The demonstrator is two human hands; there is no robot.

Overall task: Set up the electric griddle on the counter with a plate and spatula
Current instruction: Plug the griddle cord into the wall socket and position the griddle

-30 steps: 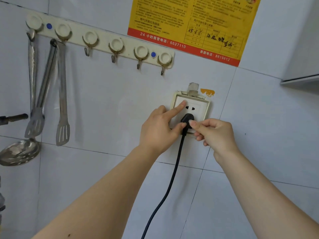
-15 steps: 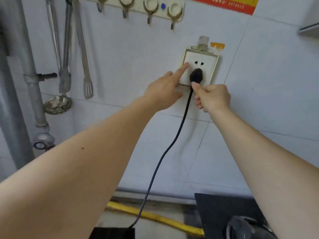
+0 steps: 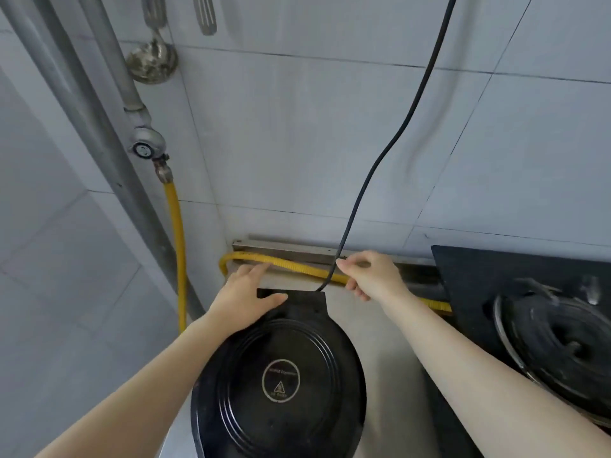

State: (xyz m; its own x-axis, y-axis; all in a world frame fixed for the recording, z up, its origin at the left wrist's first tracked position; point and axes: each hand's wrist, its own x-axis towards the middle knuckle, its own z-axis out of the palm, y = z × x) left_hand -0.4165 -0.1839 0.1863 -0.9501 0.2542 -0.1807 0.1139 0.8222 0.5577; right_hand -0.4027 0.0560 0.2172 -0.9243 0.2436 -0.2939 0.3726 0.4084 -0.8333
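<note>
The black round electric griddle (image 3: 281,375) sits lid-down on the steel counter (image 3: 383,328), near the back wall. Its black power cord (image 3: 373,166) rises from the rear of the griddle up the tiled wall and out of the top of the view. My left hand (image 3: 246,297) lies flat with fingers spread on the griddle's rear left edge. My right hand (image 3: 370,276) is just behind the griddle, thumb and forefinger pinched on the cord low down. A slotted metal spatula (image 3: 205,14) hangs on the wall at the top. No plate is in view.
A black gas stove (image 3: 558,338) with its burner stands right of the griddle. A yellow gas hose (image 3: 178,246) drops from a valve on the grey pipes (image 3: 99,127) and runs along the wall behind the griddle. A ladle (image 3: 152,61) hangs top left.
My view has dropped from the wall socket to the counter. Both hands came down from the plug: the left onto the griddle's rear edge, the right down along the cord.
</note>
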